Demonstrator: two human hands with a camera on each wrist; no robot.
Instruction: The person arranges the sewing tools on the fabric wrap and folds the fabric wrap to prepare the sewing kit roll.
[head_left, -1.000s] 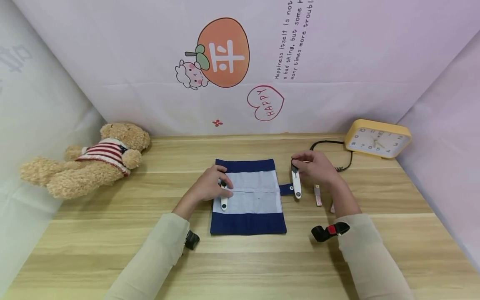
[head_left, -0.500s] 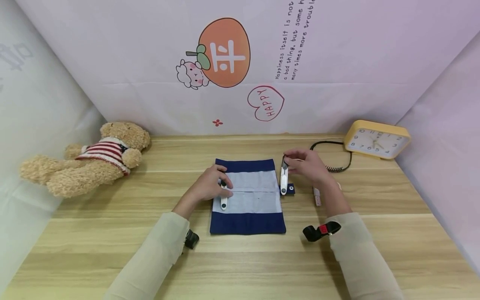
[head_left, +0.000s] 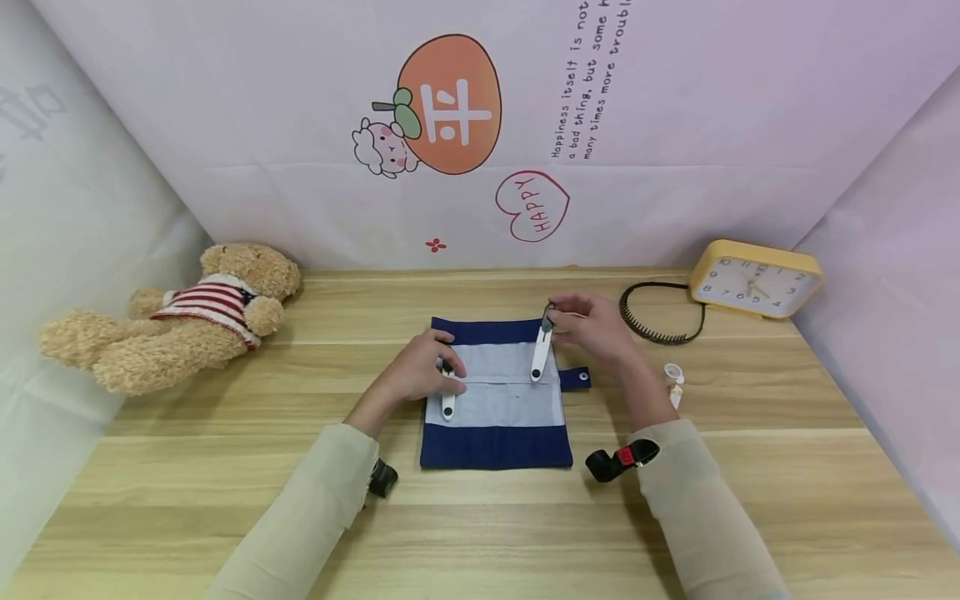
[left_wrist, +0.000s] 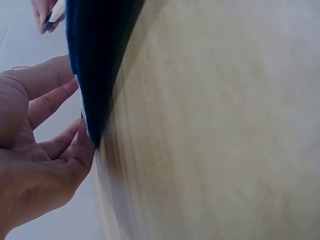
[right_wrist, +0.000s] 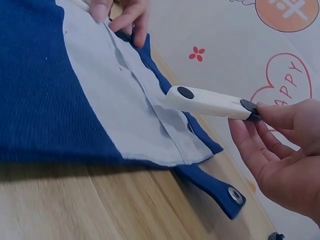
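A navy-blue cloth pouch (head_left: 495,447) lies unfolded on the wooden table, its pale grey inside up. A snap strap (head_left: 576,378) sticks out on its right. My right hand (head_left: 592,329) pinches the black end of a slim white tool (head_left: 538,358) between thumb and fingertips. In the right wrist view the tool's white end, with a black oval dot (right_wrist: 185,92), hovers over the pouch's pale panel. My left hand (head_left: 420,367) rests on the pouch's left side with spread, bent fingers. A second white tool (head_left: 447,406) lies there, partly hidden under them.
At the left back lies a teddy bear (head_left: 198,325) in a striped shirt. A yellow clock (head_left: 756,279) stands at the right back, near a black coiled cord (head_left: 663,337). Beside my right forearm are a small white ring (head_left: 673,372) and a small pale strip (head_left: 676,395).
My right hand has moved left with the white tool, from beside the strap to above the pouch's upper right part. My left hand has stayed in place.
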